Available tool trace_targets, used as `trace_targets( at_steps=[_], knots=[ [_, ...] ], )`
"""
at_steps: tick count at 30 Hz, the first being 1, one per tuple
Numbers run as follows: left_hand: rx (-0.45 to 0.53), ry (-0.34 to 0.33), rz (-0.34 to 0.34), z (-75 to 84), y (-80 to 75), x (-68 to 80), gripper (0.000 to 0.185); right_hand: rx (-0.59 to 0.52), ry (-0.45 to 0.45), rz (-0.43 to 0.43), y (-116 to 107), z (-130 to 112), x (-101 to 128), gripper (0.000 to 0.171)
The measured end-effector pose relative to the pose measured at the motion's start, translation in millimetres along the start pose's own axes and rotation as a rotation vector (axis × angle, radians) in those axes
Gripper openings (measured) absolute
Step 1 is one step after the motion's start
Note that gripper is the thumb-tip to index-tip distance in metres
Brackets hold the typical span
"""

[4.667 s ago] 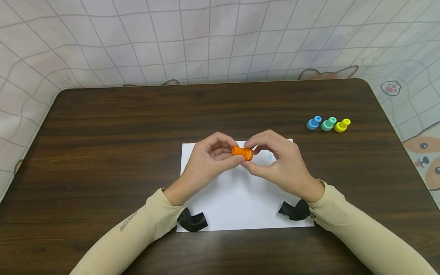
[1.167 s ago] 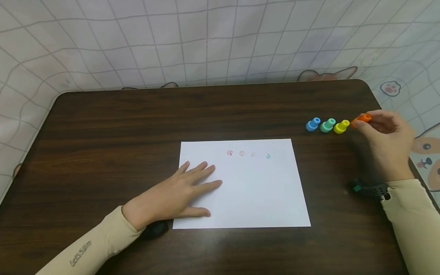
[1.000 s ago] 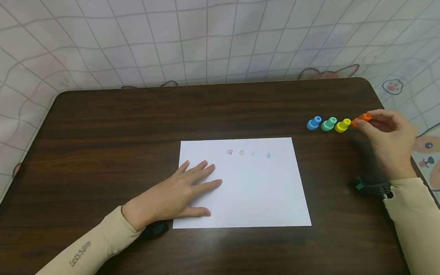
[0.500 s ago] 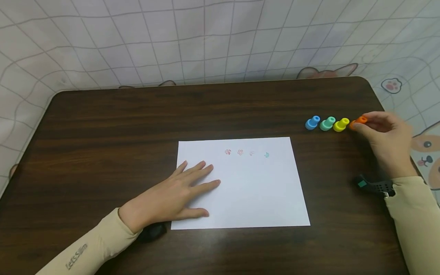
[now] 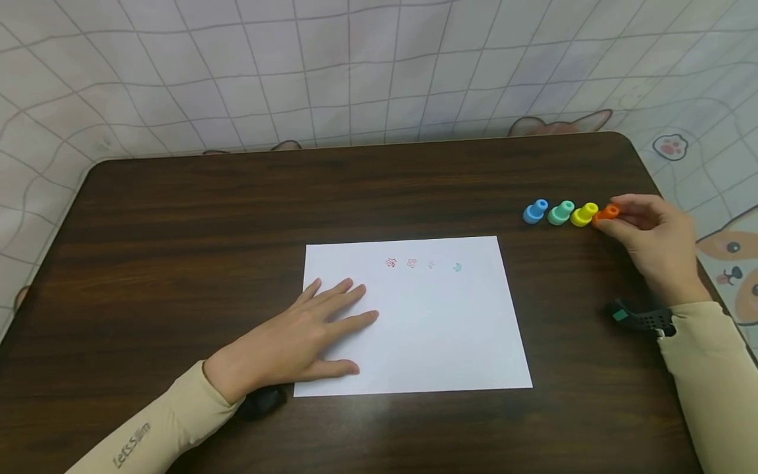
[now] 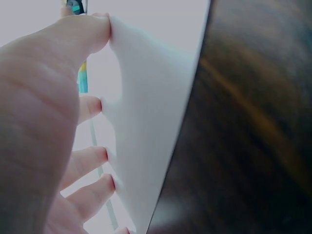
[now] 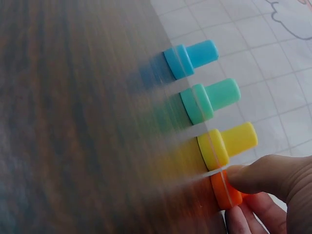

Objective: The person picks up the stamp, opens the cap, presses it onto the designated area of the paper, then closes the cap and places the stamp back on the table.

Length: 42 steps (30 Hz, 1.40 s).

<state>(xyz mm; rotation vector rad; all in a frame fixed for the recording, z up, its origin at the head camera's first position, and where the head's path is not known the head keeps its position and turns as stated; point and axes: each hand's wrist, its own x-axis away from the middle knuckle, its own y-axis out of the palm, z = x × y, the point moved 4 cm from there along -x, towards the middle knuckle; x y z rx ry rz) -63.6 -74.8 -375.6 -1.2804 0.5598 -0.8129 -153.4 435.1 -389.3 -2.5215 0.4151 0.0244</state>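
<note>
My right hand pinches a small orange stamp and holds it upright on the dark table, at the right end of a row beside the yellow stamp, the green stamp and the blue stamp. In the right wrist view my fingertips grip the orange stamp close against the yellow stamp. My left hand lies flat with spread fingers on the lower left of a white sheet of paper. Several small stamped marks run along the sheet's top.
The dark wooden table is backed by a checked cloth wall. Its right edge runs close behind my right hand. A black wrist strap shows at my right sleeve.
My right hand has lowered the orange stamp and brought it leftwards against the yellow one. The left hand has stayed flat on the paper.
</note>
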Motion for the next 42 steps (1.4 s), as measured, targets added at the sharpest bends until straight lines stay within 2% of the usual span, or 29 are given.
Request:
trace_targets(
  at_steps=[11, 14, 20, 28, 34, 38, 42],
  knots=[
    [-0.004, 0.025, 0.037, -4.4, 6.4, -7.3, 0.07, -0.068, -0.033, -0.035, 0, 7, -3, 0.05],
    [0.015, 0.032, 0.031, -3.8, 11.3, -11.5, 0.07, -0.045, -0.027, -0.031, -3, 13, -3, 0.051],
    [0.004, 0.035, 0.007, -2.7, 18.9, -18.6, 0.069, 0.001, -0.029, 0.003, -6, 24, -4, 0.05],
    [-0.039, 0.048, 0.018, -2.2, 21.4, -31.6, 0.069, -0.052, -0.016, 0.077, -15, 26, -7, 0.046],
    [-0.074, 0.053, 0.004, -3.8, 24.6, -39.5, 0.073, 0.008, 0.025, 0.111, -25, 27, -3, 0.052],
    [-0.043, 0.033, 0.027, -13.7, 22.6, -36.8, 0.079, 0.031, 0.029, 0.141, -31, 27, 1, 0.049],
    [-0.051, -0.034, 0.115, -37.5, 9.9, -24.2, 0.081, 0.071, 0.012, 0.159, -38, 28, 3, 0.048]
  ],
)
